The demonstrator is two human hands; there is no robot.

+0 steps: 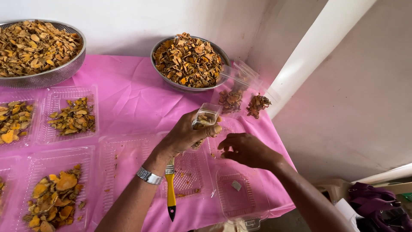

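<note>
1. My left hand (182,135) is closed around a small clear plastic pouch (205,118), thumb and fingers pinching its crinkled sides. The pouch stands tilted, mouth up, with dry orange-brown chips showing through its film.

2. My right hand (246,149) sits just below and to the right of that grip, fingers curled inward. It touches the pouch's lower edge or hovers just by it; I cannot tell whether it grips anything.

3. A metal-link wristwatch (149,175) bands the left wrist.

4. Directly beneath the grip lie empty clear ribbed plastic clamshell trays (234,195), scattered with a few crumbs. A yellow-handled brush with a black tip (171,195) lies near the left wrist, pointing down.

5. Above the grip stands a round steel bowl (165,77), heaped with curled, rough dried orange slices. Just right of it, two small loose piles of the same chips (244,103) lie on clear film.

6. Far left of the grip: a perforated steel colander (56,75), full of slices, and clear trays holding flat yellow-orange pieces (73,116).

7. Everything rests on a wrinkled pink cloth (128,99).
</note>
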